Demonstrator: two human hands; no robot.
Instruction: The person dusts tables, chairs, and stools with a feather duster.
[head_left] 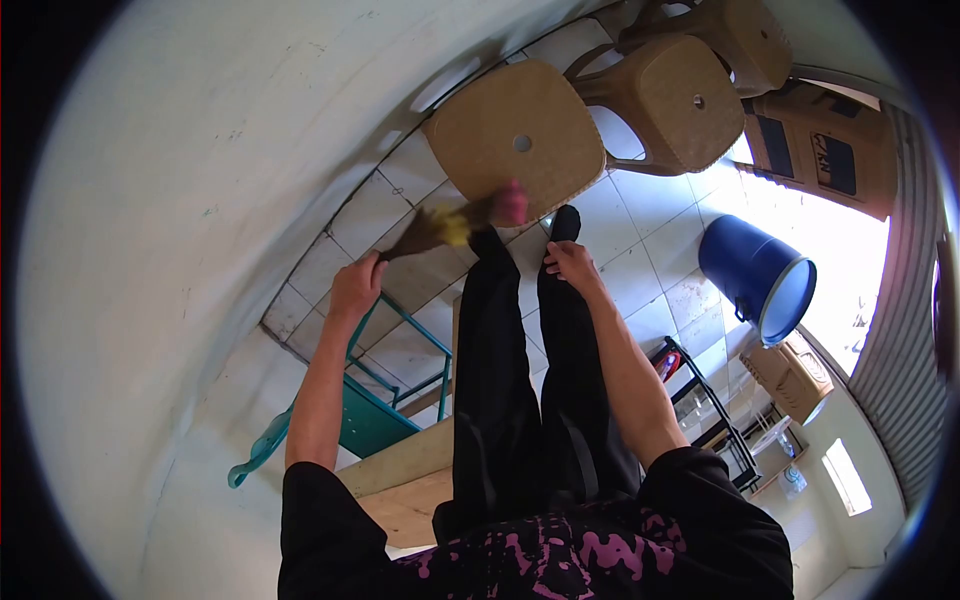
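Left hand (357, 286) grips an apparent duster (428, 232) by the left stool (510, 125); waving needs firmness; right hand (574, 265) at trousers (495, 390), hold unclear.

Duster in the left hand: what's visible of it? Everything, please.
The duster is banded: dark brown nearest the left hand, then yellow, dark again, and pink at the far end. It looks soft and shaggy, but blur hides its texture and exact material. The left hand grips its narrow near end; no separate handle can be made out. It slants up and right across the picture, its pink end overlapping the edge of the tan stool. Whether it touches the seat can't be told.
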